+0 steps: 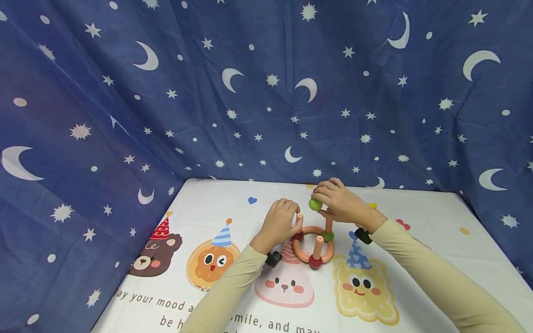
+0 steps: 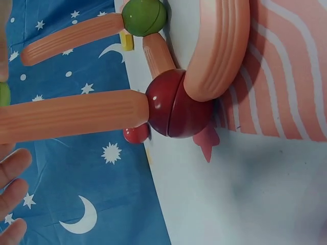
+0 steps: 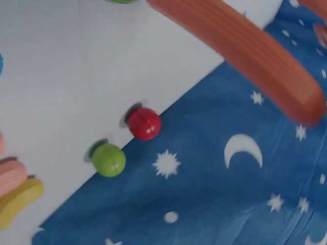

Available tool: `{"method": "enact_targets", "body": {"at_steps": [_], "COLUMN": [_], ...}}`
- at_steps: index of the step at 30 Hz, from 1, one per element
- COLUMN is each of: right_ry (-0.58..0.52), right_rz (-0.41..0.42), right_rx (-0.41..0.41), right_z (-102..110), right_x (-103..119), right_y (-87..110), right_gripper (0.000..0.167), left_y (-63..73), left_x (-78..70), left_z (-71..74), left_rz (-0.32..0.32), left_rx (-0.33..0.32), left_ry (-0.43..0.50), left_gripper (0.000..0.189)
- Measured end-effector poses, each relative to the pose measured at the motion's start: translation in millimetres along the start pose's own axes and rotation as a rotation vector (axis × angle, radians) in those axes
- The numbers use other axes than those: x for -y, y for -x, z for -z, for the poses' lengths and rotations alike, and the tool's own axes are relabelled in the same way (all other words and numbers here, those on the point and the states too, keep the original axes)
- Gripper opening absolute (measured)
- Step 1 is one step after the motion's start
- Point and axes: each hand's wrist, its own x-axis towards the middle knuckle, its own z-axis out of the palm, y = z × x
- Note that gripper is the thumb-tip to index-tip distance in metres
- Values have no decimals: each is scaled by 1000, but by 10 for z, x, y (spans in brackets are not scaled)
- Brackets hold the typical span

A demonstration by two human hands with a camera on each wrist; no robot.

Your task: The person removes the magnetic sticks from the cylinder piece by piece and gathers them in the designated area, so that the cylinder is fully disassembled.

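Note:
A ring of curved orange pieces point(image 1: 297, 252) lies on the table, joined by balls, including a red ball point(image 2: 179, 104) and a green ball point(image 2: 144, 17). Three orange sticks rise from it, one of them the front stick point(image 1: 318, 249). My left hand point(image 1: 276, 225) holds the upper part of the left stick point(image 2: 71, 115), thumb and fingers about its top. Above the ring's far side, my right hand point(image 1: 339, 201) grips a loose green ball point(image 1: 315, 204) in its fingers. Behind it, the right stick point(image 1: 329, 225) is partly hidden by that hand.
In the right wrist view, a red ball point(image 3: 144, 123) and another green ball point(image 3: 109, 160) lie near the table's far edge. A yellow curved piece point(image 3: 20, 203) and a pinkish-orange piece point(image 3: 11, 176) lie beside them. A blue star-patterned curtain point(image 1: 266, 92) hangs behind the printed tablecloth point(image 1: 233, 199).

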Motion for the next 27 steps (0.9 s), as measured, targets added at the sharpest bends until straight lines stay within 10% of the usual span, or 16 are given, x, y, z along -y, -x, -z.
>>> {"method": "enact_targets", "body": {"at_steps": [19, 27], "right_ry": [-492, -604], "right_rz": [-766, -886], "right_rx": [-48, 58], "right_z": [-17, -398], "right_x": [-597, -734], "right_y": [366, 254], "right_gripper": [41, 41], "left_y": [38, 44], "left_x": [47, 29], "left_z": [-39, -42], "left_rz": [31, 23], "left_rx": [31, 42], "left_ry": [66, 59], "left_gripper": [12, 13]}}
